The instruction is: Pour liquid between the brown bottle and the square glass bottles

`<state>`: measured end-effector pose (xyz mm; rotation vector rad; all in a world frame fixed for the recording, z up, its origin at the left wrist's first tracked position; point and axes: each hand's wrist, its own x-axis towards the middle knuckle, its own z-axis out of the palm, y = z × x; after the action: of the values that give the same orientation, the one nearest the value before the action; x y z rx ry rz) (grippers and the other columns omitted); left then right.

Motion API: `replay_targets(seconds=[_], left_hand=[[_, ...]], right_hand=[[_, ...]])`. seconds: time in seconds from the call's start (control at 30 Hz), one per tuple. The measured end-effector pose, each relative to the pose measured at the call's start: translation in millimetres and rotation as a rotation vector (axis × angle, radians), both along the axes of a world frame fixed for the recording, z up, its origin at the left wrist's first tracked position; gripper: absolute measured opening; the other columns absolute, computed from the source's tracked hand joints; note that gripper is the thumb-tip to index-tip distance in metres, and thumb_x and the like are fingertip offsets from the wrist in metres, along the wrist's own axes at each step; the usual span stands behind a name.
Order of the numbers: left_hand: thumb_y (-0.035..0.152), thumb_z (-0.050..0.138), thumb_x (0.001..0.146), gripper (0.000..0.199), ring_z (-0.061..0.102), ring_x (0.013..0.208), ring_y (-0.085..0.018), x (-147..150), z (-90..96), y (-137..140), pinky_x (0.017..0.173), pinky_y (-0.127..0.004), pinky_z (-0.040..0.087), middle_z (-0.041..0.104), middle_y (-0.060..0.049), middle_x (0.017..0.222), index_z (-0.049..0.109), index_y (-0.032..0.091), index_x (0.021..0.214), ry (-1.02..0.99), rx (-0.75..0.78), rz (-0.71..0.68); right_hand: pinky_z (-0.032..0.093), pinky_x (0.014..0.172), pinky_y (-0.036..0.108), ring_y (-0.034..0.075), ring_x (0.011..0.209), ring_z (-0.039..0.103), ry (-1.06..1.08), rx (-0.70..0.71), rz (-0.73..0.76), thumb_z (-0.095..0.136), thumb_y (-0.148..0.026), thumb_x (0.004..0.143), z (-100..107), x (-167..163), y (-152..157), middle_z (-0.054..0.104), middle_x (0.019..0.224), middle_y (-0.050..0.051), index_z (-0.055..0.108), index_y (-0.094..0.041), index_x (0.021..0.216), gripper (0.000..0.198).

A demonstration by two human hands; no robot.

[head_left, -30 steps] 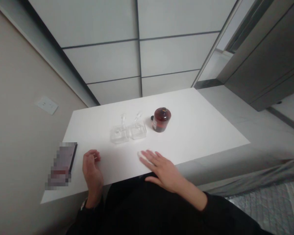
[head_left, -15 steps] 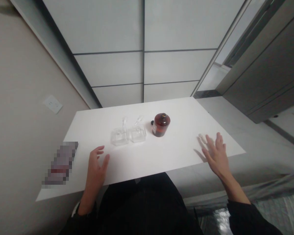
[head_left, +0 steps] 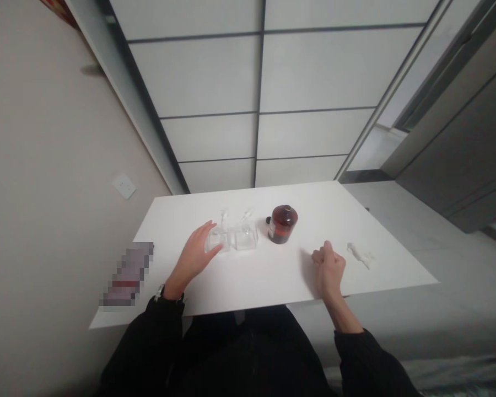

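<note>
My left hand (head_left: 195,252) reaches around the left side of a small clear square container (head_left: 220,242). Its thumb and fingers are apart; whether they touch the container I cannot tell. Beside it stands a second clear square container (head_left: 245,239). Behind the pair lie two clear pieces, too faint to name. A dark amber bottle (head_left: 283,225) with orange-red liquid low inside stands to their right, a small black cap (head_left: 268,220) at its left. My right hand (head_left: 329,270) is closed in a fist over the table, with nothing visible in it. A crumpled white tissue (head_left: 360,255) lies to its right.
The white table (head_left: 252,284) ends close to my body. A blurred-out flat object (head_left: 128,275) lies near its left edge. A wall with a socket (head_left: 124,186) rises at the left, and white panelled doors (head_left: 215,138) stand behind the table.
My left hand has moved forward and right to the left clear container. My right hand has left the tissue, moved left and closed into a fist. The view has shifted.
</note>
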<state>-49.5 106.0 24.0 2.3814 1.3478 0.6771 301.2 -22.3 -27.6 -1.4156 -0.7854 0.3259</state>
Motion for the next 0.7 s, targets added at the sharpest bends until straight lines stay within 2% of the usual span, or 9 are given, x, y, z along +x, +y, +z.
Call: replay_targets(seconds=[0.07,0.17,0.23,0.27,0.33,0.37,0.43,0.5,0.7], left_hand=[[0.043,0.069,0.096,0.059,0.057,0.152,-0.034,0.0,-2.5,-2.6,0.131,-0.056,0.042,0.062,-0.015,0.159,0.055,0.021,0.149,-0.026,-0.001,0.014],[0.042,0.072,0.095,0.056,0.062,0.146,-0.033,-2.8,-3.4,-11.4,0.127,-0.053,0.047,0.066,-0.013,0.152,0.058,0.022,0.145,-0.056,0.000,0.039],[0.041,0.073,0.094,0.055,0.063,0.145,-0.032,-5.4,-3.1,-19.6,0.126,-0.051,0.049,0.067,-0.011,0.150,0.058,0.024,0.144,-0.070,-0.008,0.052],[0.041,0.074,0.093,0.055,0.063,0.145,-0.032,-6.6,-3.0,-24.3,0.126,-0.050,0.049,0.067,-0.010,0.150,0.059,0.024,0.143,-0.075,-0.015,0.057],[0.040,0.075,0.092,0.055,0.064,0.144,-0.031,-8.4,-3.6,-35.2,0.125,-0.050,0.050,0.068,-0.009,0.149,0.060,0.025,0.143,-0.095,-0.038,0.064],[0.040,0.076,0.091,0.055,0.064,0.144,-0.031,-8.8,-4.5,-41.3,0.125,-0.050,0.050,0.068,-0.009,0.149,0.060,0.025,0.143,-0.112,-0.054,0.064],[0.039,0.076,0.091,0.056,0.063,0.144,-0.032,-8.5,-7.9,-54.5,0.126,-0.052,0.049,0.067,-0.010,0.149,0.061,0.025,0.143,-0.159,-0.086,0.058],[0.040,0.076,0.092,0.057,0.061,0.146,-0.032,-6.6,-13.0,-68.2,0.128,-0.054,0.047,0.067,-0.011,0.150,0.060,0.025,0.145,-0.209,-0.107,0.050],[0.040,0.073,0.097,0.056,0.058,0.151,-0.032,4.5,-27.7,-96.7,0.130,-0.056,0.044,0.065,-0.010,0.154,0.057,0.029,0.149,-0.274,-0.103,0.025]], right_hand=[[0.025,0.049,0.030,0.012,0.050,0.019,0.021,0.006,0.040,0.038,-0.075,0.106,2.0,0.6,9.6,0.015,0.057,-0.010,0.018,-0.030,0.066,0.063],[0.037,0.055,0.029,0.014,0.057,0.038,-0.016,-0.001,0.108,0.054,-0.075,0.100,9.3,7.3,27.7,0.038,0.062,-0.007,0.041,-0.027,0.070,0.058],[0.052,0.072,0.034,0.018,0.077,0.059,-0.057,-0.008,0.170,0.070,-0.072,0.090,13.2,11.8,42.6,0.063,0.088,0.001,0.060,-0.025,0.090,0.048],[0.056,0.086,0.039,0.022,0.093,0.065,-0.076,-0.013,0.208,0.077,-0.070,0.084,14.1,13.1,50.1,0.069,0.107,0.006,0.064,-0.025,0.105,0.051],[0.052,0.110,0.050,0.029,0.123,0.066,-0.109,-0.030,0.290,0.085,-0.065,0.074,14.1,13.5,62.8,0.065,0.141,0.013,0.061,-0.027,0.129,0.071],[0.047,0.118,0.053,0.032,0.133,0.063,-0.124,-0.043,0.329,0.088,-0.063,0.071,13.5,12.9,67.2,0.062,0.150,0.014,0.059,-0.027,0.137,0.080],[0.039,0.126,0.057,0.035,0.143,0.058,-0.153,-0.076,0.392,0.090,-0.059,0.070,12.1,11.3,71.3,0.061,0.153,0.016,0.056,-0.026,0.145,0.089],[0.037,0.126,0.059,0.037,0.143,0.058,-0.179,-0.112,0.435,0.092,-0.055,0.070,11.1,10.3,70.7,0.065,0.150,0.016,0.057,-0.023,0.146,0.089],[0.046,0.121,0.058,0.034,0.135,0.065,-0.179,-0.147,0.476,0.095,-0.053,0.068,10.0,10.0,66.1,0.066,0.147,0.019,0.051,-0.022,0.145,0.094]])
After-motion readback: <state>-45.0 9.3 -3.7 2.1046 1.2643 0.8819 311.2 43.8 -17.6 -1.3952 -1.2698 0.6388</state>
